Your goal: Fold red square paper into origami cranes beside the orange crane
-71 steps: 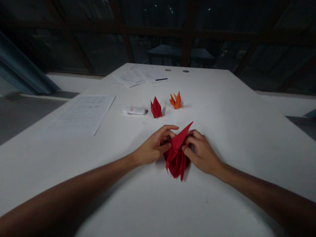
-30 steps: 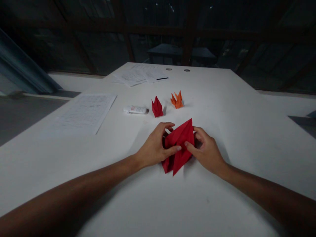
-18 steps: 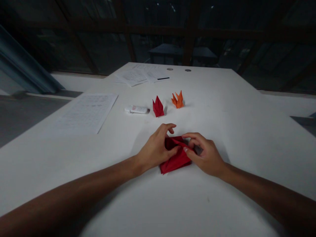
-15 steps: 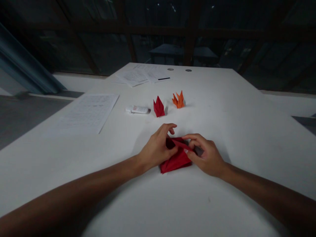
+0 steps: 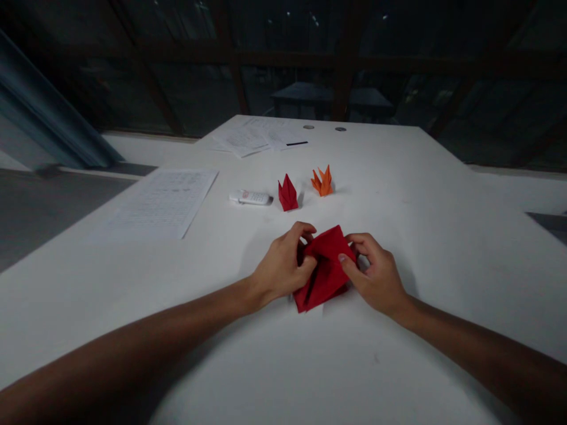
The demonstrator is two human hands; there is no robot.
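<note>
A partly folded sheet of red origami paper (image 5: 328, 273) is held between both hands, just above or on the white table. My left hand (image 5: 286, 262) grips its left side, thumb on the front face and the other fingers curled behind the edge. My right hand (image 5: 376, 271) pinches the right edge, thumb in front and index finger behind. The paper's upper corner points up and away from me, and a dark fold gap shows near the left thumb. Beyond the hands stand a small red origami figure (image 5: 287, 193) and an orange one (image 5: 323, 181).
A white tube (image 5: 250, 198) lies left of the red figure. A printed sheet (image 5: 163, 203) rests at the left of the white table (image 5: 443, 236). Several loose papers (image 5: 248, 136) with a black strip (image 5: 296, 143) lie at the far end, near two round table fittings (image 5: 340, 129).
The red paper has been opened up: its upper flap now stands raised with a corner pointing away, where before it lay folded flat. My right hand has shifted slightly right along its edge.
</note>
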